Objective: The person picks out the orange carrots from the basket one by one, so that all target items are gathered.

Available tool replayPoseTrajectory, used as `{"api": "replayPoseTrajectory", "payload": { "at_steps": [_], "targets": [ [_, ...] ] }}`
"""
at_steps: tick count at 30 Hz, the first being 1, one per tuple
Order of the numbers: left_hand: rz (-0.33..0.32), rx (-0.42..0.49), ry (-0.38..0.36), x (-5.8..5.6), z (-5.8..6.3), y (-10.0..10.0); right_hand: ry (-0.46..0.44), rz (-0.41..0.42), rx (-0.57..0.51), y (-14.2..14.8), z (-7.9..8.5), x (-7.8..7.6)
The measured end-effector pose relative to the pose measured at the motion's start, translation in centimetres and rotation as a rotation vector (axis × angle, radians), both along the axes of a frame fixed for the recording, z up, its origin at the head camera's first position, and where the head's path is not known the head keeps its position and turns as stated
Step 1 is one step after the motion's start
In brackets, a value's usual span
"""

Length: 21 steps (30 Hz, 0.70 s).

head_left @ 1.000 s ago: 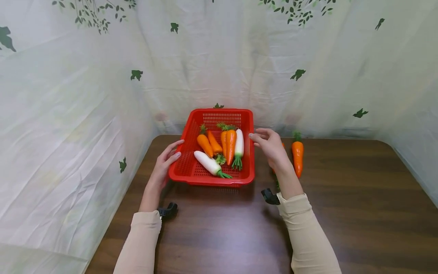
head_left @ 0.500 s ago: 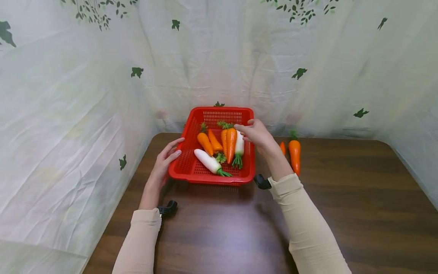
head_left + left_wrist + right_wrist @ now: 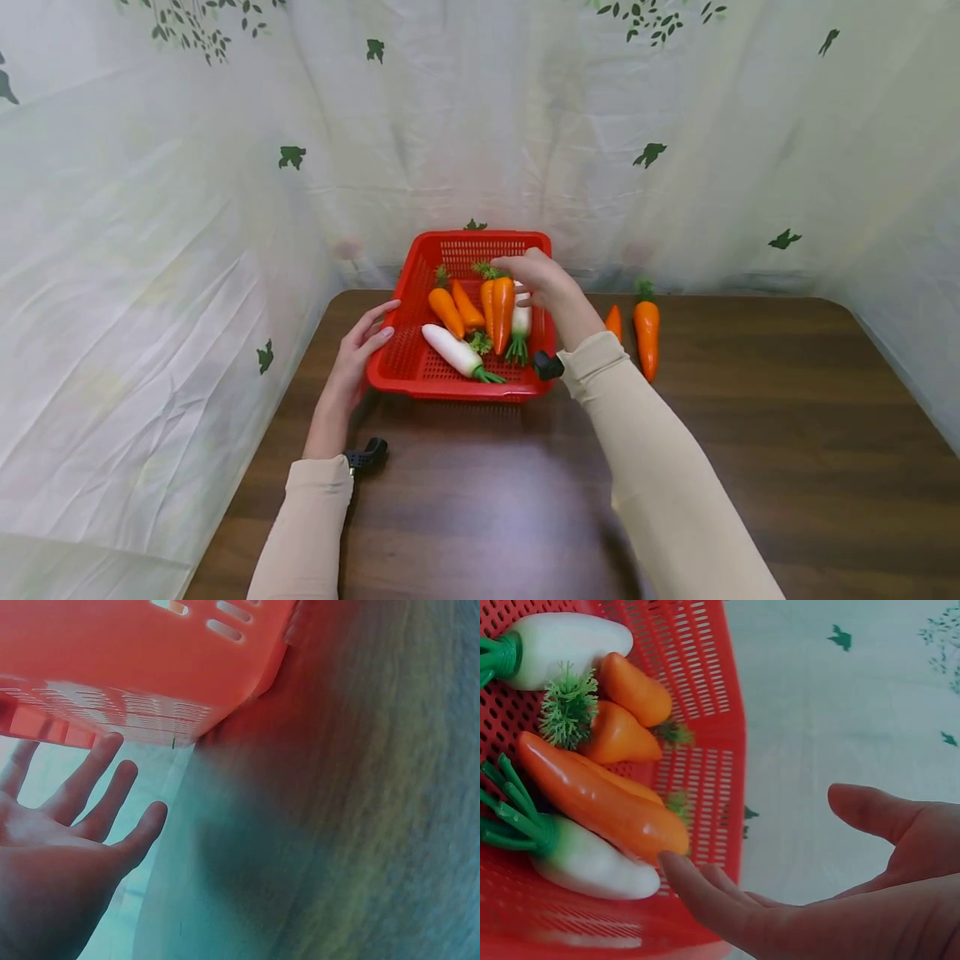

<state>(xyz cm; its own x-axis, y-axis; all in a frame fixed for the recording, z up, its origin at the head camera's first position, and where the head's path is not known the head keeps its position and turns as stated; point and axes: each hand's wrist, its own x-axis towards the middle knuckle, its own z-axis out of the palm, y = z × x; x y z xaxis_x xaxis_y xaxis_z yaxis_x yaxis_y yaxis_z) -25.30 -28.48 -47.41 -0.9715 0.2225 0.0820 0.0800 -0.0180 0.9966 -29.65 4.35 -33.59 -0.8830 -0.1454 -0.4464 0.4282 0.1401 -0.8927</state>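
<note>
Your right grip (image 3: 546, 282) now reaches farther in over the red basket (image 3: 450, 390), wide and empty, so line up squarely across the glossy carrot (image 3: 604, 799) inside beside the white radish (image 3: 592, 859), wide left grip (image 3: 357, 346) steadying the basket.

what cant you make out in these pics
Head view: most of the carrot nearer the basket on the table, hidden by the right sleeve.
Head view: part of the rightmost radish, behind the right hand.
Right wrist view: much of one carrot, under a bigger-looking carrot.
Left wrist view: the basket's inside, cut off by the picture's edge; the table surface is blurred.
</note>
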Motion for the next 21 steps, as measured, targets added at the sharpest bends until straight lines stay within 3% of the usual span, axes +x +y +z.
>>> {"api": "replayPoseTrajectory", "payload": {
  "at_steps": [11, 21],
  "targets": [
    [0.005, -0.007, 0.002, 0.2, 0.0, 0.1, -0.052, 0.002, 0.137, -1.9, -1.6, -1.4],
    [-0.002, 0.009, -0.006, 0.1, 0.1, 0.2, -0.073, -0.062, 0.116, -3.4, -3.6, -2.0]
  ]
}}
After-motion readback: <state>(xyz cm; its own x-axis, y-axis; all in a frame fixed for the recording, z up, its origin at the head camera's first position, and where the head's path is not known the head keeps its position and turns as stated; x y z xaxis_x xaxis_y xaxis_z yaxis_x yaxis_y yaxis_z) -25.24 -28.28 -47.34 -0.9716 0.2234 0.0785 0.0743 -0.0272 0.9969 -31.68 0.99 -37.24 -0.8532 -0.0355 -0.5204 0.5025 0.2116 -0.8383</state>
